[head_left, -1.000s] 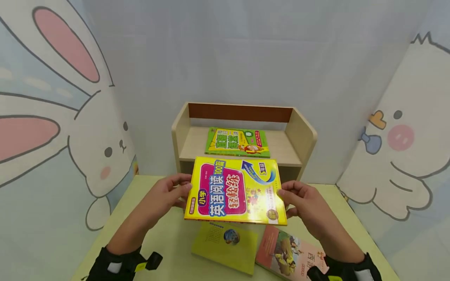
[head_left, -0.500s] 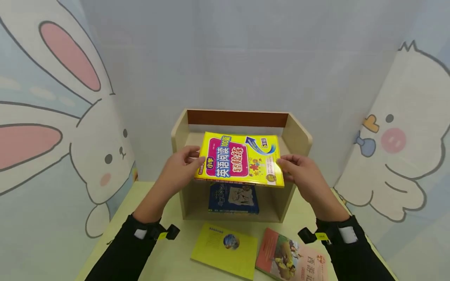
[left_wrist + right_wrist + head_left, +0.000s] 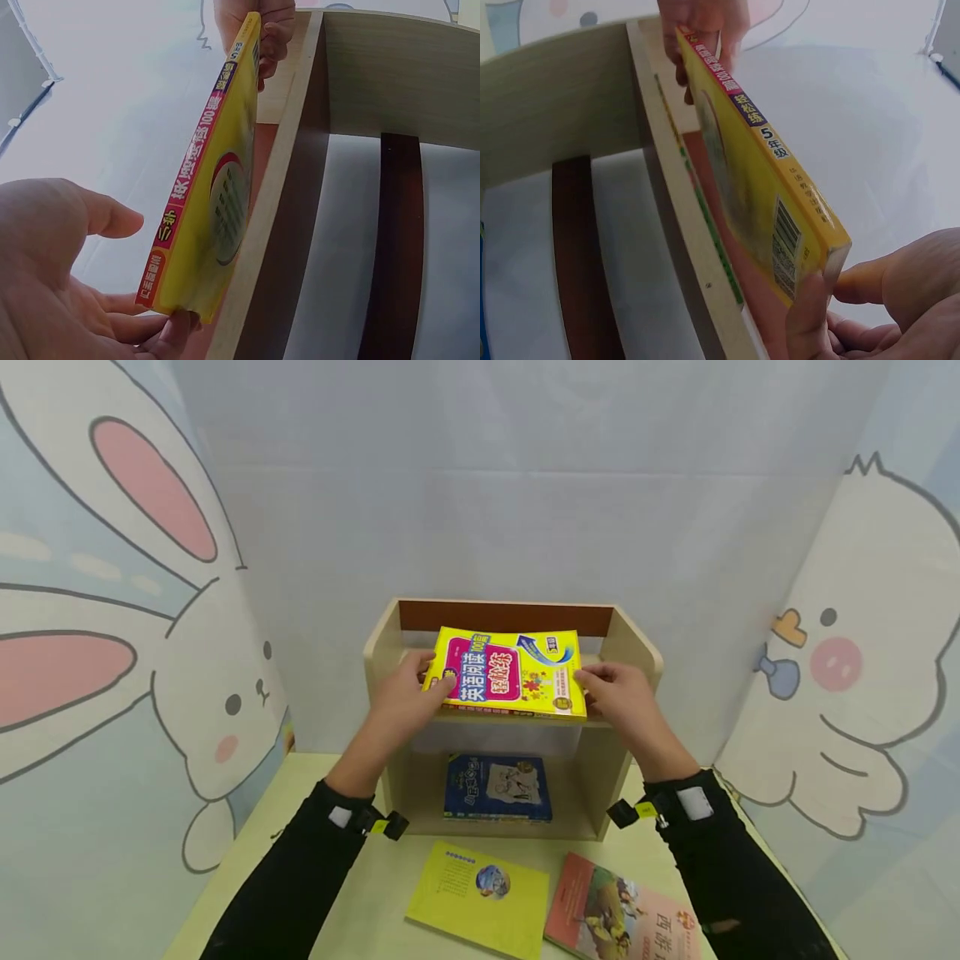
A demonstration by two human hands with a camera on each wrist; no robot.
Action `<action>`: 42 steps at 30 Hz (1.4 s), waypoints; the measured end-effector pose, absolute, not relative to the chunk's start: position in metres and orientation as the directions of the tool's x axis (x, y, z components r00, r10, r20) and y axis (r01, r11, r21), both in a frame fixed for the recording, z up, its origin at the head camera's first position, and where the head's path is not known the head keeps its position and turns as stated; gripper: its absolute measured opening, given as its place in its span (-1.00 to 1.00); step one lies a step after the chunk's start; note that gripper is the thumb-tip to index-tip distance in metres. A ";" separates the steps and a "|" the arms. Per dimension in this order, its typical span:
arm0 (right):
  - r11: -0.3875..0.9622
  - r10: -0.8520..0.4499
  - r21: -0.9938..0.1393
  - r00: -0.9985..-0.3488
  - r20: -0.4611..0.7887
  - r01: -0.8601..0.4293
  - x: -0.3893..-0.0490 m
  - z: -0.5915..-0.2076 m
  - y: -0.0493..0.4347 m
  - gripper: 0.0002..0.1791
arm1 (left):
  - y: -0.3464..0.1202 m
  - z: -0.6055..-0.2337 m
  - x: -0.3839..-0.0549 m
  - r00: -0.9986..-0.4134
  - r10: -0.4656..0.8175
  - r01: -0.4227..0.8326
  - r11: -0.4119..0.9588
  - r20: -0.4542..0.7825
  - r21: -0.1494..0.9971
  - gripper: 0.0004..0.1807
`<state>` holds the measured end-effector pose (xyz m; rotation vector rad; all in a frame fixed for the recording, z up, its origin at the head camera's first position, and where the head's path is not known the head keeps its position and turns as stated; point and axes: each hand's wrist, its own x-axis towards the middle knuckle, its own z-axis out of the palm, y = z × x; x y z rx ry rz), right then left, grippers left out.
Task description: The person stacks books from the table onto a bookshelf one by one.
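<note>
A yellow book (image 3: 510, 675) with a magenta title panel lies face up between my two hands, over the upper shelf of a small wooden bookshelf (image 3: 637, 652). My left hand (image 3: 405, 697) grips its left end, thumb on the cover and fingers beneath. At the other end my right hand (image 3: 624, 703) pinches the right edge. Both wrist views show the book's spine facing me, tilted in those pictures, close above the shelf board. The edge of a green book (image 3: 724, 262) shows on that shelf in the right wrist view; the yellow book hides it in the head view.
On the lower shelf lies a blue book (image 3: 497, 787). In front of the bookshelf, a yellow-green book (image 3: 480, 897) and a pink book (image 3: 626, 914) with a picture cover lie on the pale table (image 3: 360, 893). Cloth walls with cartoon animals surround the table.
Both hands have carried the yellow book forward from above the table to over the upper shelf. It now covers the green book, and the blue book below has come into view.
</note>
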<state>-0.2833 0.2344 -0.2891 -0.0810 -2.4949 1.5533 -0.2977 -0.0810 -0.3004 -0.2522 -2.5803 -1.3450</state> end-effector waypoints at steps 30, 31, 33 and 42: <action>0.705 0.128 -0.704 -0.959 0.253 -0.091 -0.337 -0.300 0.227 -0.60 | -0.064 -0.308 -0.324 -0.972 0.022 0.183 0.693 0.233 0.697 -0.14; 0.713 0.126 -0.695 -0.958 0.259 -0.094 -0.337 -0.300 0.227 -0.60 | -0.064 -0.309 -0.324 -0.972 0.024 0.183 0.698 0.232 0.692 -0.14; 0.734 0.121 -0.671 -0.952 0.280 -0.104 -0.337 -0.301 0.227 -0.61 | -0.063 -0.309 -0.324 -0.972 0.025 0.181 0.709 0.232 0.681 -0.13; 0.778 0.131 -0.621 -0.939 0.317 -0.101 -0.334 -0.300 0.221 -0.58 | -0.061 -0.309 -0.323 -0.970 0.026 0.183 0.735 0.242 0.653 -0.16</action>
